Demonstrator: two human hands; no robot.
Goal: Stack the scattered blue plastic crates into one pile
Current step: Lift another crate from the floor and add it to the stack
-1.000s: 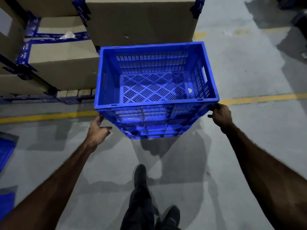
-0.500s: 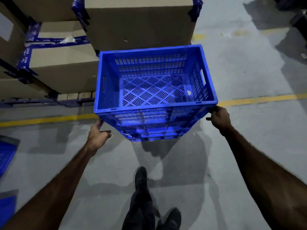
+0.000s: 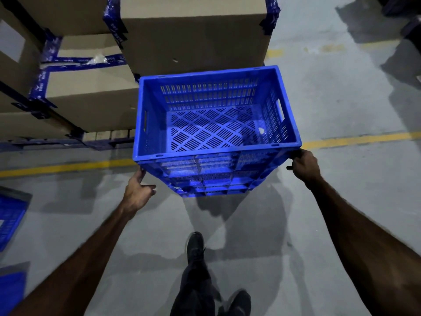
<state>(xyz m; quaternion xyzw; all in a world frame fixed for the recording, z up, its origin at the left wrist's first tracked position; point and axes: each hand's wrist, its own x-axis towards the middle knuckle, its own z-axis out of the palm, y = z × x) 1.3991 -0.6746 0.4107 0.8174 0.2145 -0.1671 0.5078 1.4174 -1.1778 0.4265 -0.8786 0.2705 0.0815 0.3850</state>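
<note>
Carrying crate [image 3: 216, 133], now slightly lower

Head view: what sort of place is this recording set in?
Most likely a warehouse or storage floor. Large taped cardboard cartons stand stacked on a pallet, a yellow line is painted across the grey concrete floor, and both hands carry a blue plastic crate.

Left hand [image 3: 138, 193] fingertips hidden under the blue crate [image 3: 214, 131] near corner; right hand [image 3: 304, 165] fingers tucked beneath the rim. Another crate [image 3: 10, 220] cut off at left edge; cardboard boxes [image 3: 193, 39] cropped at top.
</note>
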